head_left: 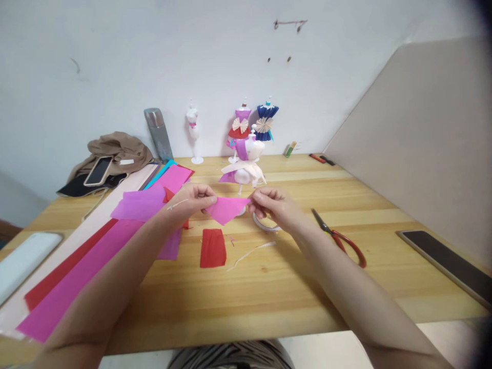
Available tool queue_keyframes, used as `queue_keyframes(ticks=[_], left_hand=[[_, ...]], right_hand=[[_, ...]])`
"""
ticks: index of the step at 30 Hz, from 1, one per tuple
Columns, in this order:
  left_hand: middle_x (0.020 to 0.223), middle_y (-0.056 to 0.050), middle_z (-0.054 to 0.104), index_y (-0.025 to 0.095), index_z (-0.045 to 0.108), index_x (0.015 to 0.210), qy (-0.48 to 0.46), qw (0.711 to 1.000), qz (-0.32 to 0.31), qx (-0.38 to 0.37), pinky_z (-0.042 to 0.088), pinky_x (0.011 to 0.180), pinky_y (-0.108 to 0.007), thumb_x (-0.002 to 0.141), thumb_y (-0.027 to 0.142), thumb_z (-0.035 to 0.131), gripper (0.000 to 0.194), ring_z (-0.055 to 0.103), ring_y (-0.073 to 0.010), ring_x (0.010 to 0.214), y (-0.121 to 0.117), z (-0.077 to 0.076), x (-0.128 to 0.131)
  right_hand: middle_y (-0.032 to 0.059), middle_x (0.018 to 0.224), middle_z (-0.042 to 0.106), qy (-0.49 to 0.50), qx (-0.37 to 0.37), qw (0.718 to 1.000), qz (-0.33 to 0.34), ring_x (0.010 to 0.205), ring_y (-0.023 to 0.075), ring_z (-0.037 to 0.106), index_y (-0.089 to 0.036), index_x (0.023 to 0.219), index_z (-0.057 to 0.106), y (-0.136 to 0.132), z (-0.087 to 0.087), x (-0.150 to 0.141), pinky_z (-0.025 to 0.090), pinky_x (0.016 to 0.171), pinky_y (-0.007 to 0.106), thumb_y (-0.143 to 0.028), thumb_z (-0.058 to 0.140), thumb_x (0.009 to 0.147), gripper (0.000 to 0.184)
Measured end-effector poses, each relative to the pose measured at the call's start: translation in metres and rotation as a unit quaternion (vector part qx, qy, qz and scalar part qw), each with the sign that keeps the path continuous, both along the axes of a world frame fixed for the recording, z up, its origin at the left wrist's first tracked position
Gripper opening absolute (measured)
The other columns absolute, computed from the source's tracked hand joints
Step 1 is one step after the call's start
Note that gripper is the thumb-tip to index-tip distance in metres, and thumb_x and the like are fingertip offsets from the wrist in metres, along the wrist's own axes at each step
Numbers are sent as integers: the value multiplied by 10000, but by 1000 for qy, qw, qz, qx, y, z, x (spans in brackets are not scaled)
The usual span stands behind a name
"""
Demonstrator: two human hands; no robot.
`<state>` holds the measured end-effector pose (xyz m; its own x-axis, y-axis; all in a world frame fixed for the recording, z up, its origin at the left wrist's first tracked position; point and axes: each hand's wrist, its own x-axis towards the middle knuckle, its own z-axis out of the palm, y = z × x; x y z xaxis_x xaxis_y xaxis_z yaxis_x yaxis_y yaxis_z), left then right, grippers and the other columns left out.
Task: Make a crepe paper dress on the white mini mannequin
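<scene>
A small pink triangle of crepe paper (227, 209) is stretched between my two hands above the table. My left hand (198, 199) pinches its left corner, and my right hand (271, 205) pinches the right corner. Just behind stands a small white mannequin (255, 150) wrapped in purple and cream strips. Partly hidden beneath my right hand is a roll of white tape (265, 224). A red paper piece (213, 248) lies on the wood in front, beside a thin white strip (251, 254).
Scissors with red handles (348, 243) lie to the right, and a dark phone (448, 261) beyond them. Long coloured paper sheets (84, 274) cover the left side. Dressed mannequins (265, 123), a bare one (193, 130) and a bottle (159, 134) stand by the wall.
</scene>
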<state>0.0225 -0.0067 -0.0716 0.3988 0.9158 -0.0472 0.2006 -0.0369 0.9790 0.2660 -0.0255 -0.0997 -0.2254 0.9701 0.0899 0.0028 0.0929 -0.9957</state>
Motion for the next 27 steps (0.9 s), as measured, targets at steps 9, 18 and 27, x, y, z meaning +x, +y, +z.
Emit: queue_keyframes(ticks=[9,18,27], left_hand=[[628,-7,628,161,661,679,56,997,-52,1,372,524,-214,666,360,737,213,545,-113,579,-12,8,6],[646,-24,668,153,728,720,49,996,19,70,422,566,-240,693,331,688,185,576,-131,603,-8,1,15],[634,3,642,159,682,649,41,972,69,220,402,606,-261,729,278,642,149,541,-127,619,3,26,65]], right_hand=[[40,800,723,-141,153,978,-22,742,186,624,-207,842,743,-11,3,-11,469,683,315,-447,784,736,266],[-20,562,555,-152,110,982,26,551,123,470,-207,643,675,-13,13,-7,362,563,275,-426,739,779,266],[-10,544,555,-59,95,991,-75,533,125,459,-216,604,649,0,29,26,367,533,289,-446,812,670,290]])
